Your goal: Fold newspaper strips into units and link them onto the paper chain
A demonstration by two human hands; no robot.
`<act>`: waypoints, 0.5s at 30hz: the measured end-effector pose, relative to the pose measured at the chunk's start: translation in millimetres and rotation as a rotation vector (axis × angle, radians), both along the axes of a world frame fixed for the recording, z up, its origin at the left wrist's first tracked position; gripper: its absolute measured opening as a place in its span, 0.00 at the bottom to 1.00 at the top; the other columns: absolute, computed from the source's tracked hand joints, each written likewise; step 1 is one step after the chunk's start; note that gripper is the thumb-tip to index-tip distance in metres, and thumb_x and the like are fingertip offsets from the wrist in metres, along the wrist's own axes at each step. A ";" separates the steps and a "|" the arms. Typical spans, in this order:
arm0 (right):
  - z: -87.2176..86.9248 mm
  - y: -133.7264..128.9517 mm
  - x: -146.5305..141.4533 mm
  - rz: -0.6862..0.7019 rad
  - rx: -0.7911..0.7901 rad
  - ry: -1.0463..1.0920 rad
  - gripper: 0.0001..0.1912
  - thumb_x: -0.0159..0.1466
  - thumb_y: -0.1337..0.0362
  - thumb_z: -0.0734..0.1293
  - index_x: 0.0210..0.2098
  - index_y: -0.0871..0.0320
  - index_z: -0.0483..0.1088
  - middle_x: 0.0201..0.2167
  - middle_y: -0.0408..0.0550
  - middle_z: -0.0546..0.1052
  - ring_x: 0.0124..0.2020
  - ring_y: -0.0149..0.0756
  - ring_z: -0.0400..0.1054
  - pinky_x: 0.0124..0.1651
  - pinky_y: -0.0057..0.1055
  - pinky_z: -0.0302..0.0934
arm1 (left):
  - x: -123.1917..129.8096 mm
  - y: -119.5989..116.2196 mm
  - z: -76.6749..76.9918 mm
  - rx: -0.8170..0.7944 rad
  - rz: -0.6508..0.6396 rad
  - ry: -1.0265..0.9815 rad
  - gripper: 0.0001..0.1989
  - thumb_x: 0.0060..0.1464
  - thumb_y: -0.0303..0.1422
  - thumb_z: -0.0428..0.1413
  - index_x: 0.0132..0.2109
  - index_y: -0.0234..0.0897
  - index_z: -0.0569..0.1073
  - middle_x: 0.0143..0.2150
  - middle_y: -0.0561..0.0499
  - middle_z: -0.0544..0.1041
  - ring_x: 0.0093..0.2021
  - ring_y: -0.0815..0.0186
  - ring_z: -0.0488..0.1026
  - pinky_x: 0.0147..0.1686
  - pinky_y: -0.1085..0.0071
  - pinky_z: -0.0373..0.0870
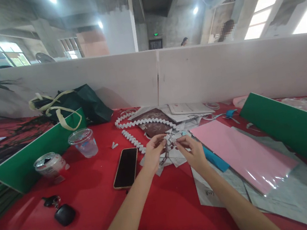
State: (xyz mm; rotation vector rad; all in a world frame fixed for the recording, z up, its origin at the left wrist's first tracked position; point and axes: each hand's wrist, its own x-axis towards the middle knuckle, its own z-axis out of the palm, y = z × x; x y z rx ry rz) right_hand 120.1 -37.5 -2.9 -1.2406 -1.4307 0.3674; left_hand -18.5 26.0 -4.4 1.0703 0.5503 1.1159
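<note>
A white zigzag folded-paper chain curves over the red table, and one end of it comes up between my hands. My left hand is closed, pinching the chain near that end between thumb and fingers. Close beside it on the right, my right hand is closed with its fingertips on a small white paper strip at the chain. Whether the strip is joined to the chain cannot be made out. Loose white paper pieces lie beneath my hands. A small folded V-shaped paper piece sits apart to the left.
Left of my hands are a phone, a plastic cup, a can and keys with a black fob. A pink folder covers papers at right. Green dividers stand at both sides, with a dark bag behind.
</note>
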 end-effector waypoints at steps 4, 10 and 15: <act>0.2 0.7 -0.6 0.008 0.020 0.010 0.09 0.61 0.57 0.63 0.32 0.56 0.65 0.26 0.46 0.73 0.30 0.37 0.72 0.29 0.27 0.64 | 0.1 0.4 -1.0 0.000 0.003 0.000 0.17 0.42 0.37 0.65 0.40 0.36 0.75 0.35 0.51 0.73 0.30 0.72 0.69 0.27 0.78 0.65; 0.6 2.2 -0.5 0.007 0.021 0.010 0.09 0.61 0.56 0.63 0.32 0.56 0.65 0.26 0.46 0.73 0.30 0.37 0.71 0.31 0.28 0.64 | 0.4 1.4 -2.6 0.021 0.004 0.015 0.16 0.43 0.37 0.64 0.40 0.37 0.75 0.35 0.51 0.73 0.30 0.72 0.69 0.27 0.78 0.65; -0.9 2.6 -0.3 0.013 0.006 0.020 0.09 0.61 0.56 0.63 0.32 0.55 0.65 0.27 0.46 0.72 0.31 0.37 0.71 0.27 0.26 0.63 | 0.6 0.3 0.6 -0.016 0.006 0.009 0.17 0.40 0.37 0.65 0.39 0.36 0.75 0.34 0.52 0.73 0.29 0.72 0.68 0.27 0.78 0.65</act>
